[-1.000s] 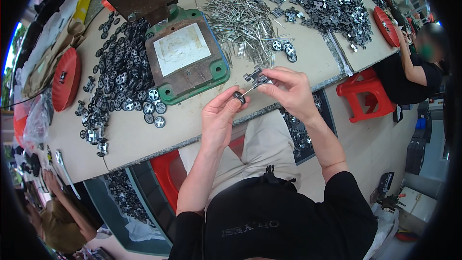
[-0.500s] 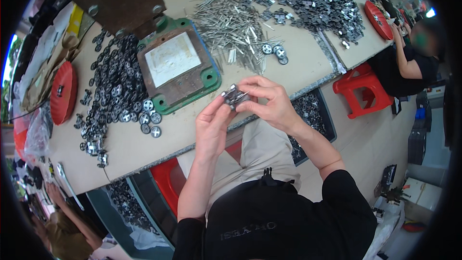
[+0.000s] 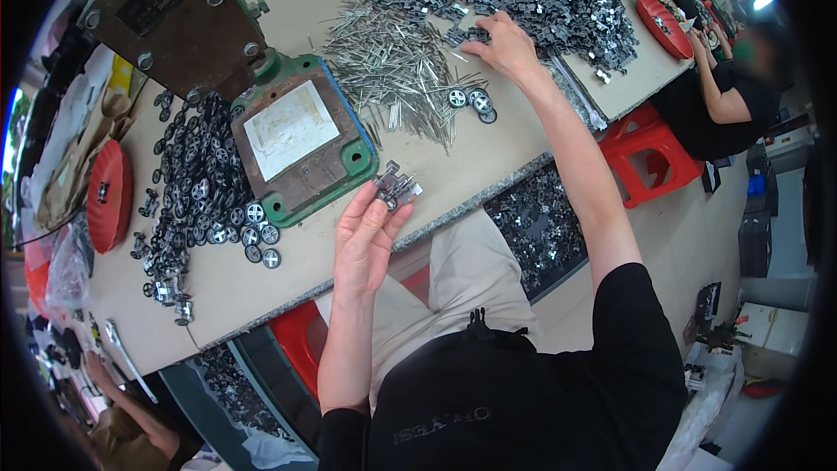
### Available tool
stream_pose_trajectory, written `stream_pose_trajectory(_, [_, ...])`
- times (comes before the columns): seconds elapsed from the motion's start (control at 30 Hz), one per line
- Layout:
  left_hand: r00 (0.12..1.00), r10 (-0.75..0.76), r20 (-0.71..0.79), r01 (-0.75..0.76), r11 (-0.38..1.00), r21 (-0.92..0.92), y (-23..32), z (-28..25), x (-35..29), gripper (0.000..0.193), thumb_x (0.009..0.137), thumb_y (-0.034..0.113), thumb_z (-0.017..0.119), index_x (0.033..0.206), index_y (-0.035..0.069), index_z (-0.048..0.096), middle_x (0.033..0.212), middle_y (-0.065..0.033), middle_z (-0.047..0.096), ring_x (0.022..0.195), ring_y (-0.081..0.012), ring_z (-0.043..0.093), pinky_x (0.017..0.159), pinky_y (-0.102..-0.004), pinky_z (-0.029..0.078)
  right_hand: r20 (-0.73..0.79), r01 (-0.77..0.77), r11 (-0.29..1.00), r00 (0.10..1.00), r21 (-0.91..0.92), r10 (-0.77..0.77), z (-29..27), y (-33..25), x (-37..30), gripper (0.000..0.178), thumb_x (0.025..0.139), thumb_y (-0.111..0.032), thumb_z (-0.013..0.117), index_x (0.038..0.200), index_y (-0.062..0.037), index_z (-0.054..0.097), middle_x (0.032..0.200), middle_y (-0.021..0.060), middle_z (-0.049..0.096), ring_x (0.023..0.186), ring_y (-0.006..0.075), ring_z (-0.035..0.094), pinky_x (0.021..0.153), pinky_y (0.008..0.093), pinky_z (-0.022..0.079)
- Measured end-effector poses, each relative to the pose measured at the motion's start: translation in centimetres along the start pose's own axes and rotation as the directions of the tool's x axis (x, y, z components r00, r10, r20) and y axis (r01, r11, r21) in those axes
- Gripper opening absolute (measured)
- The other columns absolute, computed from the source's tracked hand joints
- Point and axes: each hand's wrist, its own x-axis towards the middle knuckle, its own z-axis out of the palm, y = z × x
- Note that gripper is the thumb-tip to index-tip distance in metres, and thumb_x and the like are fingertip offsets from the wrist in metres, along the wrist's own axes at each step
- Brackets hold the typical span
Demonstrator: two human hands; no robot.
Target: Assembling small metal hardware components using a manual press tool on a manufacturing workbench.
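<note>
My left hand (image 3: pixel 364 235) pinches a small dark bracket-like part with metal pins (image 3: pixel 397 187) between thumb and fingers, above the table's front edge. My right hand (image 3: pixel 508 48) is stretched out to the far side of the table, at the near edge of a heap of small dark clip-like parts (image 3: pixel 567 9). Its thumb and forefinger are apart, with a few of those parts at the fingertips. Left of this hand lies a pile of thin metal pins (image 3: pixel 392 70). Several small black wheels (image 3: pixel 471 101) with silver spokes lie nearer me.
A green-based press (image 3: pixel 296 135) with a pale plate stands left of centre. Beside it spreads a heap of black wheels (image 3: pixel 196 174). Red dishes (image 3: pixel 110 196) sit at both sides. A bin of dark parts (image 3: pixel 545 227) is below the table edge; another person sits at right.
My right hand has left the small part and moved up and away to the dark parts heap. My left hand keeps the part, slightly lower and further left.
</note>
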Motion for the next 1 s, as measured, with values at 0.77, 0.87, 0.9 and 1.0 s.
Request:
stream_pose_trajectory(0.77, [0.998,0.0,0.06,-0.001,1.0,0.01,0.0,-0.1,0.2,0.029,0.092,0.01,0.052,0.119,0.002,0.052,0.113,-0.0152,0.059,0.104,-0.0293,0.059,0.089,-0.0368,0.052,0.172,0.018,0.924,0.981,0.381,-0.09,-6.2,-5.1,-10.1,0.029,0.079,-0.012,0.065,0.105,-0.0001,0.061,0.088,0.0116,0.063,0.079,0.0256,0.062,0.075,0.0313,0.048])
stream_pose_trajectory(0.87, [0.999,0.002,0.046,-0.004,0.999,0.043,-0.1,0.1,0.0,0.03,0.092,0.009,0.052,0.121,0.001,0.051,0.114,-0.0161,0.059,0.103,-0.0292,0.06,0.088,-0.0354,0.053,0.411,-0.332,0.373,0.899,0.867,-0.155,-7.0,-7.7,-11.9,0.029,0.083,-0.009,0.062,0.111,-0.0016,0.06,0.084,0.0038,0.059,0.079,0.0159,0.057,0.077,0.027,0.046])
stream_pose_trajectory(0.9, [0.999,-0.003,0.048,0.001,0.998,0.056,-0.1,0.2,0.0,0.03,0.092,0.008,0.052,0.121,0.0,0.051,0.114,-0.0151,0.059,0.103,-0.0281,0.06,0.087,-0.035,0.053,0.375,-0.279,0.347,0.892,0.896,-0.252,-7.0,-8.5,-12.5,0.029,0.084,-0.007,0.06,0.113,-0.002,0.06,0.087,0.0023,0.057,0.082,0.0128,0.054,0.078,0.0259,0.044])
stream_pose_trajectory(1.0, [0.999,-0.008,0.042,0.005,0.998,0.055,0.1,0.5,-0.1,0.028,0.092,0.006,0.051,0.119,-0.002,0.052,0.114,-0.0141,0.059,0.101,-0.0265,0.061,0.086,-0.0343,0.053,0.425,-0.343,0.271,0.832,0.9,-0.358,-6.6,-9.1,-13.1,0.028,0.085,-0.004,0.058,0.113,-0.0022,0.061,0.096,0.0021,0.055,0.09,0.0098,0.049,0.083,0.0242,0.041])
